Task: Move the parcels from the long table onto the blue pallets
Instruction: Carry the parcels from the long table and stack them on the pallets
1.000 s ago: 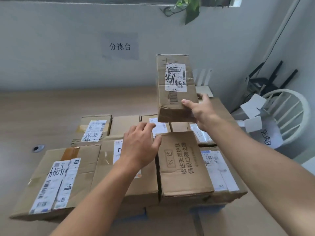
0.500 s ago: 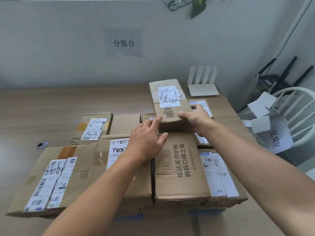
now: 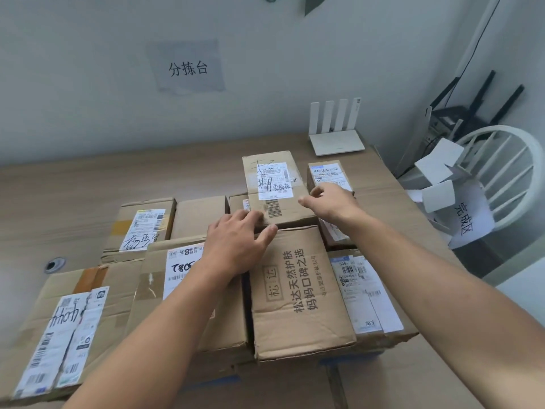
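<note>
Just above the middle of the frame, the small labelled parcel (image 3: 274, 187) lies flat on top of other cartons, white label up. The left hand (image 3: 236, 246) reaches it from below. Its fingers (image 3: 250, 216) are fairly straight and rest on the parcel's near left corner, and the thumb lies at the far edge of the printed carton (image 3: 298, 293) beneath. The right hand (image 3: 330, 199) hangs at the parcel's right edge, fingers loosely bent and holding nothing; whether its thumb tip touches the cardboard I cannot tell. The parcel sits between the two hands, gripped by neither.

Every carton is closed and taped, so no contents show. Left of the printed carton lies a parcel with a marker-written label (image 3: 182, 261), partly under the left forearm. In the lower left is a wide flat parcel (image 3: 67, 320) with two long labels. Behind these are a parcel with yellow tape (image 3: 141, 228) and a plain carton (image 3: 200, 215). At lower right a low parcel (image 3: 365, 293) bears two labels, and a small carton (image 3: 327, 172) stands just beyond the right hand. The wooden table (image 3: 88, 187) stretches away to the left of the stack (a strip of blue shows under the stack's front edge, though what it belongs to is unclear). A white router (image 3: 336, 140) stands at the table's far end. At right, a white chair (image 3: 519, 160) holds loose white cards and a paper sign (image 3: 469, 222).
</note>
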